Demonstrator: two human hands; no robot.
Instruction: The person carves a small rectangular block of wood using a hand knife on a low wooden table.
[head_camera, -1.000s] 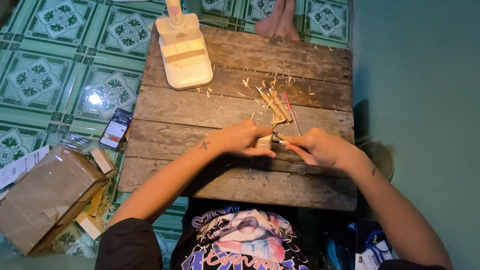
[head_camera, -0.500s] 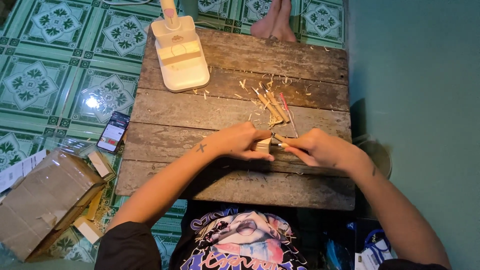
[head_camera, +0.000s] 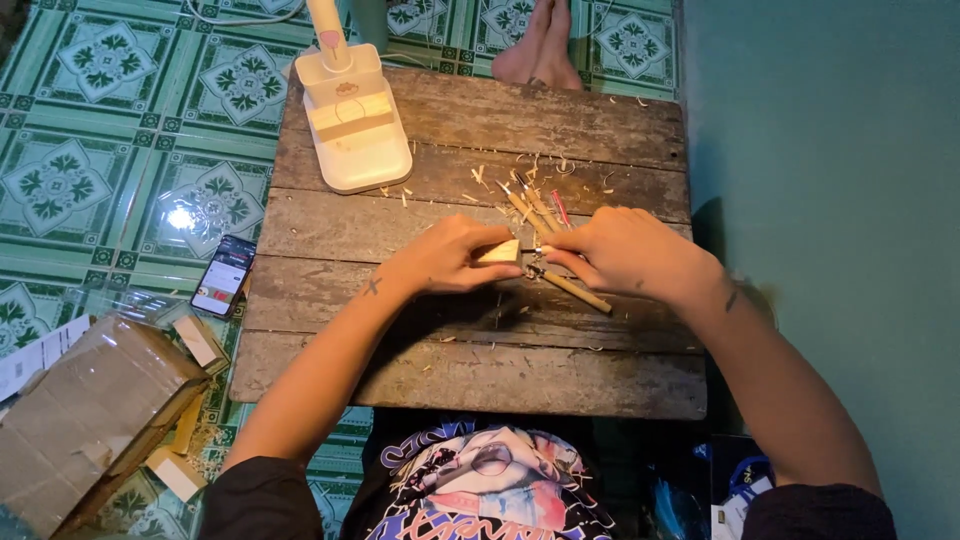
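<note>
– While gripped mid-table, near the near edge of the table: pale wood block, clamped in left hand?
– Yes. Right hand pinched shut on thin carving tool, tip at block. Probably mid-cut; calls for steady pressure. Beyond: spare tools, lamp at far-left corner.
</note>
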